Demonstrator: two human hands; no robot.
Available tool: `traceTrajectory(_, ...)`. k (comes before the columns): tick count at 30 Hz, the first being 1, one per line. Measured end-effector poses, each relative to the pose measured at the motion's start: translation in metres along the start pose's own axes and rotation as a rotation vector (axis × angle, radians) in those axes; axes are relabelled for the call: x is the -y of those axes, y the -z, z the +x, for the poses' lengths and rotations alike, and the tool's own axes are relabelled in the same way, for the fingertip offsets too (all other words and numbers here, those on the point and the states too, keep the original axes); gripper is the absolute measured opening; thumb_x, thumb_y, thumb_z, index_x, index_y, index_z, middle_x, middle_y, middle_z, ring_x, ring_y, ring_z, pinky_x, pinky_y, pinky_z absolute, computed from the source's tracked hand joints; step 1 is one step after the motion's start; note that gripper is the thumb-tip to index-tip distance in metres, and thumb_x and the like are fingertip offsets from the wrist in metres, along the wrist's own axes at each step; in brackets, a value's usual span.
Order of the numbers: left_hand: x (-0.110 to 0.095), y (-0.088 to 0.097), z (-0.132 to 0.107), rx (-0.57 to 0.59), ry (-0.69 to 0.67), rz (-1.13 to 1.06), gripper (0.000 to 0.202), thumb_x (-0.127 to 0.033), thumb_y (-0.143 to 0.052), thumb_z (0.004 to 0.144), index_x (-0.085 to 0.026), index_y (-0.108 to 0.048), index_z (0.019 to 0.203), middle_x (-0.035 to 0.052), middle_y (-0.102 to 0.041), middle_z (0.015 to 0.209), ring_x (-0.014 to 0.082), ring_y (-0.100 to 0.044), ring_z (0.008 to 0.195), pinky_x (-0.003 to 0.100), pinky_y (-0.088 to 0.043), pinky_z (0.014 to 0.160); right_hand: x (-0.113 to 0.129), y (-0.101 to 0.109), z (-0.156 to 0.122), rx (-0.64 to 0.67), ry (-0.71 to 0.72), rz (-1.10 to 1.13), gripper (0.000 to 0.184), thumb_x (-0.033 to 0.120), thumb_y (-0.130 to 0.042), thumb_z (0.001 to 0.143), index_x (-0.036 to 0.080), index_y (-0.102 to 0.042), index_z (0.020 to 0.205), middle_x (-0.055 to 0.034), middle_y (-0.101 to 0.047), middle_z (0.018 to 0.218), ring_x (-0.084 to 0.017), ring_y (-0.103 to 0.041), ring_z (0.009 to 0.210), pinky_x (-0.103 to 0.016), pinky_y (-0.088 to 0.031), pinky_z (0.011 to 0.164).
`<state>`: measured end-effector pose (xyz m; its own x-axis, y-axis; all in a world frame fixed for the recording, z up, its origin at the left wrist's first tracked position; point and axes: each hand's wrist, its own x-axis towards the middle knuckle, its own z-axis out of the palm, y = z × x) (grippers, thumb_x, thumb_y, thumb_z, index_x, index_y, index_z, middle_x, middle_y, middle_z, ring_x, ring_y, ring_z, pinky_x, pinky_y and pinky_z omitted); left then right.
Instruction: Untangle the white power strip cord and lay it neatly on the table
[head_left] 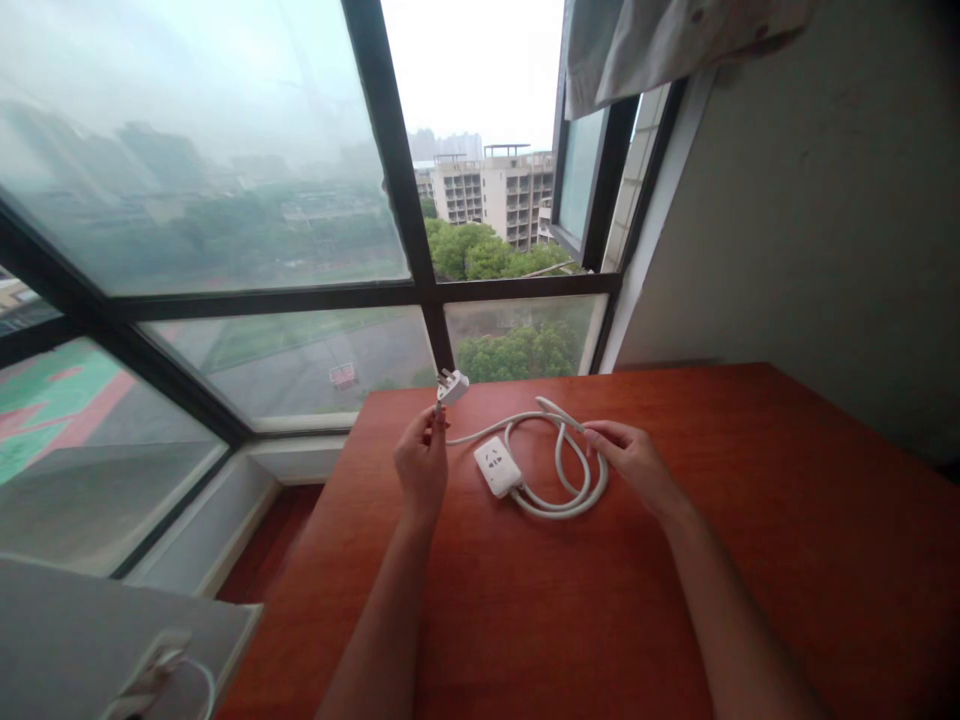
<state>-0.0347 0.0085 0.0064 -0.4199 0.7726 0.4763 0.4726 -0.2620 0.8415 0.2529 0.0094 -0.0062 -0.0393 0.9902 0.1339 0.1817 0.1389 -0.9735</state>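
A white power plug with its metal prongs pointing up and to the left stands above the far part of the table. My left hand pinches it at its lower end, where the cord joins. The white cord runs from there across the tabletop and lies in loose loops. My right hand pinches the cord at the right side of the loops. Between my hands, the white socket block rests face up on the table, joined to the cord's other end.
The reddish-brown wooden table reaches up to a dark-framed window. One pane stands open, with a curtain hanging over it. At lower left is a wall outlet with a white cable. A plain wall bounds the right.
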Motion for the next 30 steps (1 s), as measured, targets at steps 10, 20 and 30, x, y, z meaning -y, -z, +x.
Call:
traceTrajectory(10,0.008,-0.004,-0.001,0.052,-0.006,-0.046,0.028,-0.041,-0.058,0.084,-0.020,-0.069,0.100,0.0032,-0.066,0.079,0.0120,-0.055,0.058,0.020,-0.040,0.054,-0.006,-0.013,-0.006,0.224,0.000,-0.048,0.035,0.046,-0.064,0.079,0.015,-0.072,0.092,-0.0023,-0.066,0.071,-0.015,-0.057,0.060,-0.026,-0.044,0.053)
traceTrajectory(20,0.001,-0.004,-0.003,0.182,-0.152,0.089,0.020,-0.035,-0.055,0.087,-0.020,-0.068,0.093,0.0020,-0.065,0.074,0.0121,-0.054,0.060,0.020,-0.039,0.058,-0.006,-0.045,-0.012,0.335,0.328,-0.361,0.030,0.041,-0.053,0.089,0.018,-0.073,0.088,-0.0055,-0.070,0.077,-0.016,-0.058,0.066,-0.028,-0.042,0.062)
traceTrajectory(30,-0.007,-0.003,-0.002,0.441,-0.448,-0.022,0.018,-0.015,-0.049,0.087,-0.018,-0.065,0.094,0.0067,-0.064,0.096,0.0147,-0.060,0.087,0.025,-0.046,0.077,-0.033,-0.020,0.008,-0.275,0.359,-0.607,0.026,0.034,-0.052,0.087,0.018,-0.068,0.099,-0.0103,-0.069,0.101,-0.026,-0.060,0.095,-0.040,-0.046,0.087)
